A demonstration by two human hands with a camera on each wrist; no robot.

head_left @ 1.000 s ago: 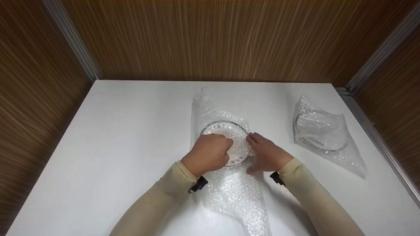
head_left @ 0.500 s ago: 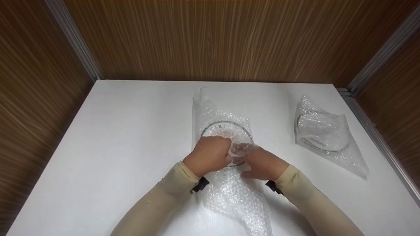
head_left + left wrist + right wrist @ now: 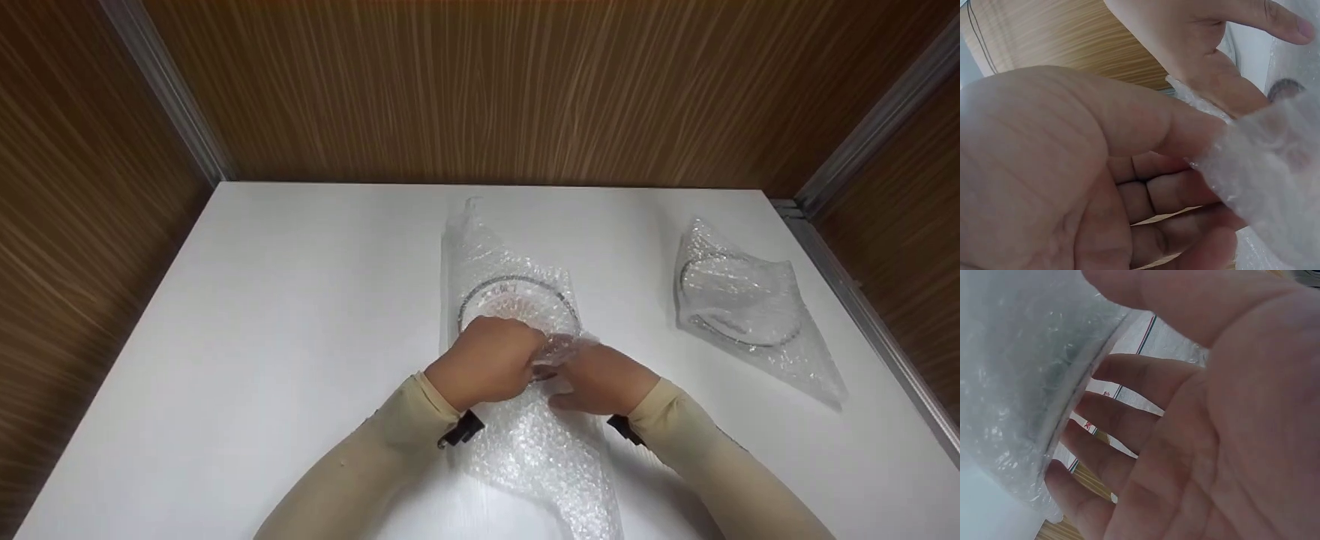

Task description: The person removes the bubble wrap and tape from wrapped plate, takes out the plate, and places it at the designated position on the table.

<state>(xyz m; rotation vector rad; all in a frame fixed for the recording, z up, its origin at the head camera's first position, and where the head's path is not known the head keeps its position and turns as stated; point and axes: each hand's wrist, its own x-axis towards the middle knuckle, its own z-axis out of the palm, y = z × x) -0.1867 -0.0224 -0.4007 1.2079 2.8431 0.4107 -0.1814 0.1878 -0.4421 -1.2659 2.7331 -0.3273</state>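
Observation:
A round plate [image 3: 517, 294] with a dark patterned rim lies in a long sheet of bubble wrap [image 3: 532, 450] at the middle of the table. My left hand [image 3: 491, 361] is over the plate's lower left part and pinches a flap of the wrap between thumb and fingers, as the left wrist view shows with the flap [image 3: 1269, 163] close up. Opposite it, my right hand [image 3: 609, 379] has its fingertips under the clear flap. In the right wrist view its fingers [image 3: 1114, 419] are spread and nearly straight, their tips against the wrapped rim.
A second round item in bubble wrap [image 3: 739, 300] lies on the right side of the white table [image 3: 300, 315]. Wood-grain panels [image 3: 480, 90] with metal corner strips stand at the back and both sides.
My right hand has moved left from the plate's right edge, bringing the wrap's flap over toward the left hand. My left hand has shifted slightly right and now meets that flap.

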